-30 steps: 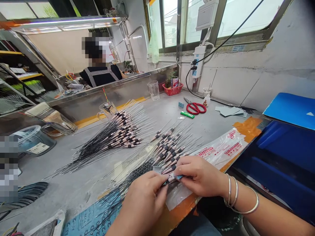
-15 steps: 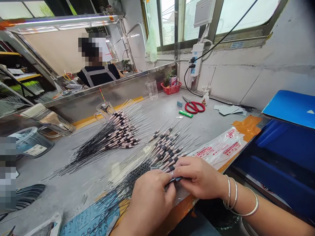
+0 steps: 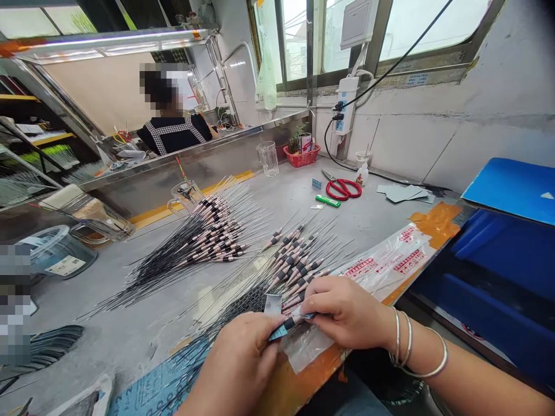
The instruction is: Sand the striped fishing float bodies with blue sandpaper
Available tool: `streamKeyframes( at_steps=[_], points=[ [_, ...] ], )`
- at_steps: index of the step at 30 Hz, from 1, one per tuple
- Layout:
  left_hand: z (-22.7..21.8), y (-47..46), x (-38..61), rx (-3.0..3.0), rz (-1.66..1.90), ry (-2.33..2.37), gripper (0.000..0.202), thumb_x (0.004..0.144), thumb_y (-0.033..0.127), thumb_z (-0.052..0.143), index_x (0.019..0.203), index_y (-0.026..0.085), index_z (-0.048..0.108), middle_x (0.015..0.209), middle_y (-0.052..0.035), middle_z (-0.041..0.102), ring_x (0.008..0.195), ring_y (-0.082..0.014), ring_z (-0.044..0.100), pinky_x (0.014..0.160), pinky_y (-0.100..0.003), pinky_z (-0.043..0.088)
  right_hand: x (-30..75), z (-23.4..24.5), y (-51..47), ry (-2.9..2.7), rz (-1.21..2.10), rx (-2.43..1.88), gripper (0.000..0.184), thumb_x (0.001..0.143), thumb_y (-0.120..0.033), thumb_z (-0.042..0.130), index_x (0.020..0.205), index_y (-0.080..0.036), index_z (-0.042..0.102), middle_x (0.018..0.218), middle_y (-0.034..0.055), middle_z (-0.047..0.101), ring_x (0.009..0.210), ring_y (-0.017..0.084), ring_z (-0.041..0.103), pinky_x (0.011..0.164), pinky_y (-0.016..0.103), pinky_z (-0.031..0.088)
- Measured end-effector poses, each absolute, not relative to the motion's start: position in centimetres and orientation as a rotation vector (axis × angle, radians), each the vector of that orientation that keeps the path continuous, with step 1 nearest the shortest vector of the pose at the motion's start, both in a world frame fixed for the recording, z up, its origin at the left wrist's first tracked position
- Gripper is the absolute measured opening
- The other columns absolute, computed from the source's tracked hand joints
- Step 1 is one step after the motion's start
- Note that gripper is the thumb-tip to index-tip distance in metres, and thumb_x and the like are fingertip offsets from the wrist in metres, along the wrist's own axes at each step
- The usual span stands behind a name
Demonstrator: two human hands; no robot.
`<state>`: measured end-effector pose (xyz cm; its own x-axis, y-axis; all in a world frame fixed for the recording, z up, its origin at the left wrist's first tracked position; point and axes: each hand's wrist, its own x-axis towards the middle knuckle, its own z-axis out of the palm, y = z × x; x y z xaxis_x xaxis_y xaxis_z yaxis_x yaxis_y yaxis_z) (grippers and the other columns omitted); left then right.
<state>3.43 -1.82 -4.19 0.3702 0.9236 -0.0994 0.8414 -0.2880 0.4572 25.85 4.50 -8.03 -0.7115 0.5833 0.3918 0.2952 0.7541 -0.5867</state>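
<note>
Left hand [image 3: 236, 361] and right hand [image 3: 347, 312] both pinch a blue paper strip [image 3: 282, 330] — banded floats [image 3: 295, 271] fan out just beyond, on the bench [image 3: 113, 341].

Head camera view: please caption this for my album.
Left hand and right hand pinch a blue strip beside banded fishing floats.

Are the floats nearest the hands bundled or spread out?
Spread out: the floats lie loose in a fan across the bench, with no band or tie visible around them.
</note>
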Motion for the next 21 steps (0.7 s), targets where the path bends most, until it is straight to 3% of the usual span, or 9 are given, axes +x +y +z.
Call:
streamKeyframes(
  at_steps=[8, 14, 21],
  points=[
    [-3.6, -1.6, 3.5, 2.156, 0.276, 1.506, 0.046, 0.078, 0.004, 0.050, 0.109, 0.033, 0.068, 0.099, 0.0029, 0.074, 0.091, -0.0182, 0.068, 0.081, -0.029, 0.052, 25.8, -8.1, 4.4, -2.368, 0.648, -0.641, 0.021, 0.080, -0.008, 0.054, 0.090, -0.018, 0.069, 0.078, 0.0040, 0.060, 0.072, 0.015, 0.055, 0.064, 0.025, 0.043],
    [-3.4, -0.8, 5.8, 2.164, 0.349, 1.494, 0.035, 0.077, 0.007, 0.050, 0.093, 0.030, 0.073, 0.085, 0.0009, 0.074, 0.079, -0.0171, 0.067, 0.072, -0.025, 0.051, 25.8, -8.1, 4.5, -2.368, 0.648, -0.616, 0.023, 0.078, -0.006, 0.053, 0.090, -0.018, 0.068, 0.079, 0.0041, 0.060, 0.073, 0.015, 0.055, 0.064, 0.025, 0.042],
    [-3.9, -0.7, 6.8, 2.146, 0.301, 1.596, 0.029, 0.076, 0.013, 0.054, 0.092, 0.027, 0.073, 0.085, -0.0020, 0.073, 0.079, -0.0198, 0.066, 0.070, -0.027, 0.049, 26.0, -8.2, 4.6, -2.376, 0.635, -0.614, 0.027, 0.076, -0.004, 0.052, 0.093, -0.018, 0.068, 0.078, 0.0038, 0.059, 0.072, 0.016, 0.054, 0.063, 0.025, 0.042]
  ],
)
